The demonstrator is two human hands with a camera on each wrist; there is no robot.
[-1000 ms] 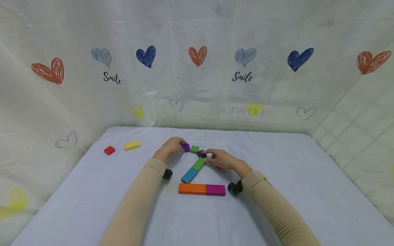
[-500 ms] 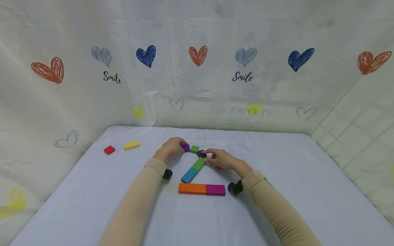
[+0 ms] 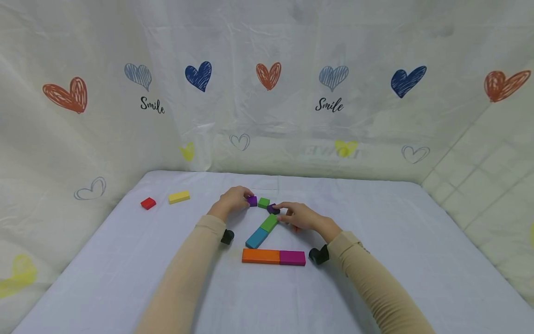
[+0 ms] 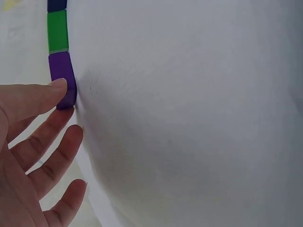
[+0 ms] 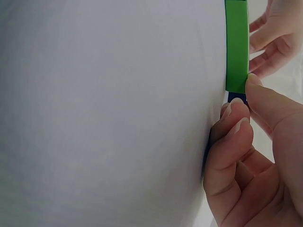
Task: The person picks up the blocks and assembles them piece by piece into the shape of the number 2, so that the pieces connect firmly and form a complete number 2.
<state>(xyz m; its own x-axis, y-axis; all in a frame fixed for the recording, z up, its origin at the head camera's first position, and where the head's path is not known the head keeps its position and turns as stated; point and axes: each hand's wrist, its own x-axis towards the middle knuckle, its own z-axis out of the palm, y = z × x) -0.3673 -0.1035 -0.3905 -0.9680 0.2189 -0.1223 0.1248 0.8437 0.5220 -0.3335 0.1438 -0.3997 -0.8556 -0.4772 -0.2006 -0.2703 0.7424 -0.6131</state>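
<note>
In the head view my left hand (image 3: 234, 198) pinches a purple block (image 3: 252, 201) at its left end. The left wrist view shows the thumb on top of this purple block (image 4: 61, 68) and a finger at its end, the other fingers spread. A short green block (image 3: 263, 202) sits between it and a dark purple block (image 3: 273, 209). My right hand (image 3: 303, 216) has its index finger and thumb at the dark purple block, the thumb also by the corner of a longer green block (image 3: 269, 223). That block meets a blue block (image 3: 256, 238) end to end, forming a slanting bar.
Nearer the person, an orange block (image 3: 260, 256) and a magenta block (image 3: 292, 258) lie end to end. A red block (image 3: 148, 203) and a yellow block (image 3: 179, 197) lie at the far left of the white-covered table (image 3: 375, 222). A heart-printed curtain (image 3: 292, 116) hangs behind.
</note>
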